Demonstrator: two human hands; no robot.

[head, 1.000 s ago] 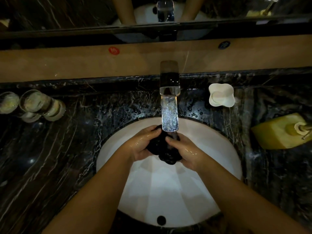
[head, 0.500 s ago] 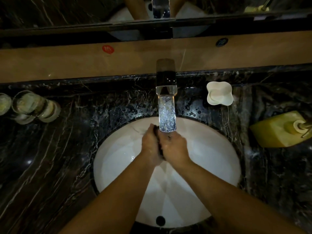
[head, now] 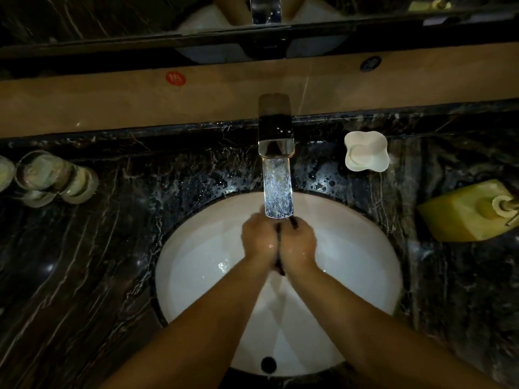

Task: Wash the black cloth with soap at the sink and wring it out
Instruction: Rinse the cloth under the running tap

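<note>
My left hand (head: 259, 240) and my right hand (head: 298, 242) are pressed together over the white sink basin (head: 359, 265), just under the tip of the chrome faucet (head: 276, 169). The black cloth (head: 279, 249) is squeezed between both palms. Only a thin dark strip of it shows between the hands, plus a bit at the top by the faucet tip. A white soap bar lies in a white dish (head: 366, 151) on the counter, right of the faucet.
The black marble counter (head: 84, 262) is wet around the faucet. A yellow pump bottle (head: 471, 213) lies at the right. Glass tumblers (head: 53, 178) lie at the left. A mirror edge and brown ledge run along the back. The basin's overflow hole (head: 268, 364) is at the near rim.
One second ago the hands were apart with the bunched cloth showing between them. They have closed together on it, hiding most of the cloth, and stay pressed under the faucet.
</note>
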